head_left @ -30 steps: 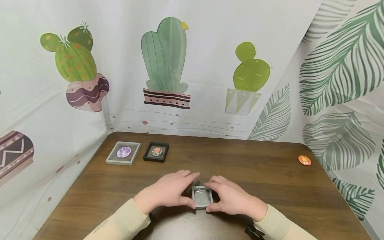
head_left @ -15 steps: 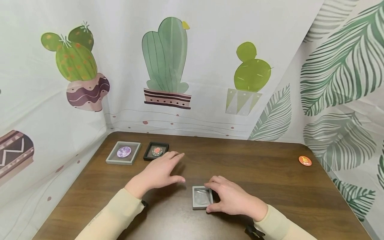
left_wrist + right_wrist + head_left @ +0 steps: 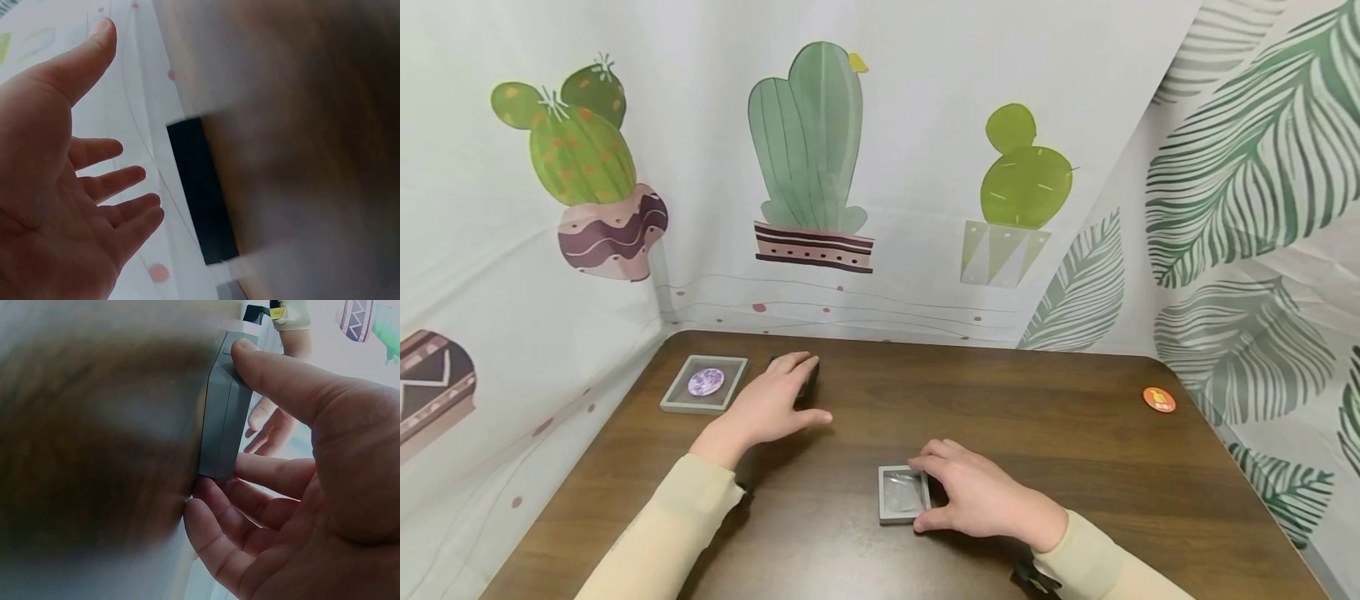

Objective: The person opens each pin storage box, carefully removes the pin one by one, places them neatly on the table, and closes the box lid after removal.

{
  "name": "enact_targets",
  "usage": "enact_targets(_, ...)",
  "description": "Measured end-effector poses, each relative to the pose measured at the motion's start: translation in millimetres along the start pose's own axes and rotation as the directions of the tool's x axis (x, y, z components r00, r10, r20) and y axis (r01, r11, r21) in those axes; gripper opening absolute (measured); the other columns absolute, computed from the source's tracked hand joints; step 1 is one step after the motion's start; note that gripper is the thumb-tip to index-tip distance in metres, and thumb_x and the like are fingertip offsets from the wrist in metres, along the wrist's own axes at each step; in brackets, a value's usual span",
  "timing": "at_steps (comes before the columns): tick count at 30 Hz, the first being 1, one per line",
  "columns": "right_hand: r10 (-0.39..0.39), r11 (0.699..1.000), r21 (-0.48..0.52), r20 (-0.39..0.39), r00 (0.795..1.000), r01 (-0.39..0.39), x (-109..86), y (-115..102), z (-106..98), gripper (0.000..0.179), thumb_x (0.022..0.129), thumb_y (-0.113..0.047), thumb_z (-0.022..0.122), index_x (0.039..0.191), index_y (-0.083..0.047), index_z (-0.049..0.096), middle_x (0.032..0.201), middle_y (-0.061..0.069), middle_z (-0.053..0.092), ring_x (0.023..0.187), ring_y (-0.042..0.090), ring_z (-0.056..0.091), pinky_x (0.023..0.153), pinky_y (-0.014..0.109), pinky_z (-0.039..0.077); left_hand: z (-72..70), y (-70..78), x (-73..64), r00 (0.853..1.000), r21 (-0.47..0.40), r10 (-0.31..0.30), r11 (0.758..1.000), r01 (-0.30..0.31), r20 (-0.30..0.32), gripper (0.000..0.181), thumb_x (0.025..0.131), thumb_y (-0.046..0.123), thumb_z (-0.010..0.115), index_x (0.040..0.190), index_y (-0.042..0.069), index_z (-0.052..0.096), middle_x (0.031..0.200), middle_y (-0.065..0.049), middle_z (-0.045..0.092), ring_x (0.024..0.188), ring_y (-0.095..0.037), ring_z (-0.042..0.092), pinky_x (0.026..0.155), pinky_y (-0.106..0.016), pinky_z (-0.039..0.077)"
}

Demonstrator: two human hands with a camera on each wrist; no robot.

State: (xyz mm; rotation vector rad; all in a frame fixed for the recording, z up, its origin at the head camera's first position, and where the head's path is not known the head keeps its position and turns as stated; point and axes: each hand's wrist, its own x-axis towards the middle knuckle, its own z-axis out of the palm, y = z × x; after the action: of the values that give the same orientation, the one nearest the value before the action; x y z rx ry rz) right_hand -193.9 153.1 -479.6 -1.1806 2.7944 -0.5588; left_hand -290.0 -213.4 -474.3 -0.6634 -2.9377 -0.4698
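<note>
A small grey display frame [image 3: 904, 493] with a clear film window lies on the table in front of me. My right hand [image 3: 977, 492] holds it along its right side, thumb at the near corner and fingers at the far one. In the right wrist view the frame's grey side [image 3: 226, 412] shows between thumb and fingers. Farther off to the left, my left hand [image 3: 767, 404] hovers over a black display frame [image 3: 811, 379], mostly hiding it. In the left wrist view, spread fingers stay apart from the black frame's side [image 3: 203, 190].
A larger grey display frame [image 3: 688, 408] with a purple round disc [image 3: 706, 382] in its window lies at the back left. An orange round badge [image 3: 1159, 399] lies at the back right of the brown table [image 3: 1000, 400]. Printed curtains stand behind.
My left hand has left the small grey frame and moved left and away from me, over the black frame. My right hand and the small grey frame have stayed in place.
</note>
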Motion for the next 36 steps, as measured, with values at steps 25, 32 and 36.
enact_targets(25, -0.002, 1.0, 0.002, 0.001, 1.0, 0.002, 1.3, 1, 0, 0.072, 0.087, -0.046, 0.095, 0.142, -0.007, 0.073, 0.128, -0.004, 0.065, 0.115, 0.014, 0.06, 0.097, 0.035, 0.057, -0.6, -35.4, -3.1, 0.978, -0.049, -0.185, 0.981, 0.19, 0.1, 0.113, 0.096, 0.06, 0.083, 0.171, -0.007, 0.031, 0.176, -0.038, 0.023, 0.16, -0.06, 0.025, 0.122, -0.075, 0.033)
enact_targets(32, 0.0, 1.0, 0.004, -0.002, 1.0, 0.0, 1.3, 1, 0, 0.072, 0.086, -0.046, 0.095, 0.142, -0.007, 0.073, 0.128, -0.005, 0.065, 0.115, 0.014, 0.06, 0.097, 0.036, 0.057, -0.3, -37.6, -1.7, 0.974, -0.028, -0.192, 0.98, 0.197, 0.116, 0.113, 0.095, 0.057, 0.084, 0.17, -0.009, 0.031, 0.175, -0.037, 0.025, 0.16, -0.06, 0.026, 0.122, -0.075, 0.033)
enact_targets(36, 0.002, 1.0, -0.001, -0.002, 1.0, -0.002, 1.2, 1, 1, 0.072, 0.086, -0.047, 0.095, 0.143, -0.007, 0.073, 0.128, -0.005, 0.065, 0.115, 0.014, 0.06, 0.097, 0.035, 0.057, -0.8, -37.6, -2.0, 0.974, -0.007, -0.195, 0.98, 0.197, 0.112, 0.11, 0.095, 0.056, 0.085, 0.168, -0.01, 0.035, 0.172, -0.038, 0.029, 0.156, -0.064, 0.03, 0.12, -0.075, 0.036)
